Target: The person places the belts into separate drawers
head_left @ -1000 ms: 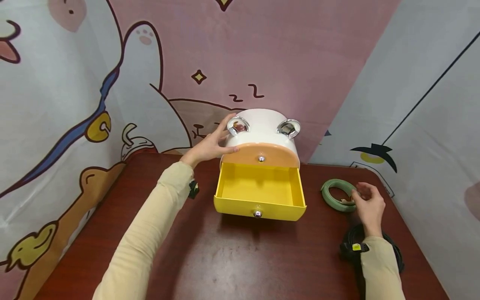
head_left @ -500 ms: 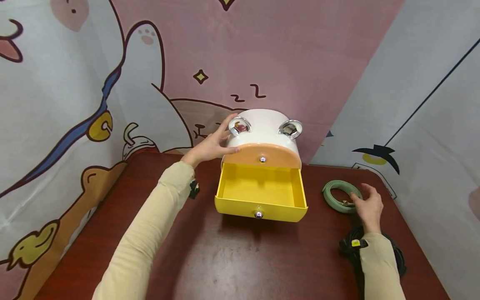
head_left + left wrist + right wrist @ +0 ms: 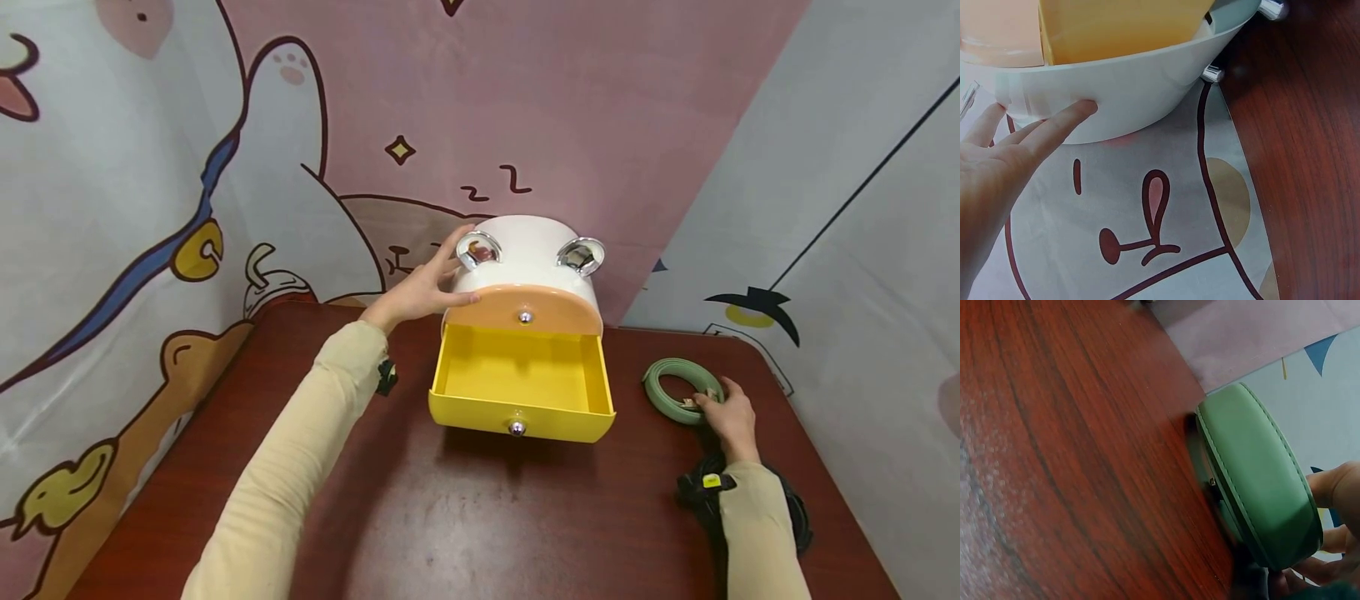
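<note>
A white rounded drawer box [image 3: 525, 250] with silver ears stands at the back of the table. Its lower yellow drawer [image 3: 517, 367] is pulled out, and nothing lies inside. My left hand [image 3: 420, 292] rests on the box's left side, the thumb near the top of the orange drawer front [image 3: 551, 310]. In the left wrist view, straight fingers [image 3: 1063, 125] touch the white shell. At the right lies a coiled green belt [image 3: 663, 404], stitched along its edges. My right hand [image 3: 733, 421] pinches its near right side, the thumb over the rim; its fingers [image 3: 1335, 540] show behind the belt.
A coil of black cable [image 3: 787, 508] lies under and beside the right forearm. The brown table [image 3: 480, 525] meets a printed cloth backdrop [image 3: 600, 108] behind, with more cloth on both sides.
My right hand has come down and inward onto the green belt, and its fingers have closed on the coil. The left hand and the drawer box have stayed put.
</note>
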`<state>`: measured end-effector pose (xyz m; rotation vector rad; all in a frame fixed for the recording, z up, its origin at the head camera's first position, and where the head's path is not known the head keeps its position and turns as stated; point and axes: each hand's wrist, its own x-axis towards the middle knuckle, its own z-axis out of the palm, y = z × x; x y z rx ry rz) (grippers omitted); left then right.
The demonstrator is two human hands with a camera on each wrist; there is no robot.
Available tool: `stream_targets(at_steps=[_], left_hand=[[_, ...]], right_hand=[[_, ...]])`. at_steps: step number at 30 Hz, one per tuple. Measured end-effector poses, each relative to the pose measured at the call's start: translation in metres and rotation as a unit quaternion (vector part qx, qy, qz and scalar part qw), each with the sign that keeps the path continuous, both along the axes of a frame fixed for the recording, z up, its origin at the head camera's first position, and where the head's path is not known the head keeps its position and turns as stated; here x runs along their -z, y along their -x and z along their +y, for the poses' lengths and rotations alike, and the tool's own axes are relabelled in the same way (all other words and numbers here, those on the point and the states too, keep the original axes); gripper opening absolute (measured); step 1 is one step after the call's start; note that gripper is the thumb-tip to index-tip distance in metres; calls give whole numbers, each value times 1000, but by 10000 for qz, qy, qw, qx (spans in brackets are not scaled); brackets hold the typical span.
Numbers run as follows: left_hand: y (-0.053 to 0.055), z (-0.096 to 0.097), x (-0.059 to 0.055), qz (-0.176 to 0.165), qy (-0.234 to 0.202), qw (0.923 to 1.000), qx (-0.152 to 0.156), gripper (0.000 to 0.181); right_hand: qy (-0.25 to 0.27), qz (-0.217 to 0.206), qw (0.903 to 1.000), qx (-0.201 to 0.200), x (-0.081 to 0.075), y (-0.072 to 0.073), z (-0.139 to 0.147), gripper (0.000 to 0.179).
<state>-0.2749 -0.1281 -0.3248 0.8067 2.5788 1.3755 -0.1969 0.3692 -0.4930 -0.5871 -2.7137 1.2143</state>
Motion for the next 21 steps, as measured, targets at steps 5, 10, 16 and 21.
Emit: stream_targets(at_steps=[5, 10, 16, 21], left_hand=[[0, -1, 0, 17, -42, 10000, 22, 102], [0, -1, 0, 9, -55, 10000, 50, 102], [0, -1, 0, 1, -87, 9999, 73, 101], [0, -1, 0, 21, -68, 9999, 75, 102]], right_hand=[[-17, -1, 10000, -10, 1, -1, 0, 63], [-12, 34, 9999, -100, 1, -3, 0, 59], [69, -43, 9990, -443, -1, -6, 0, 61], [40, 103, 9985, -540, 1, -7, -3, 62]])
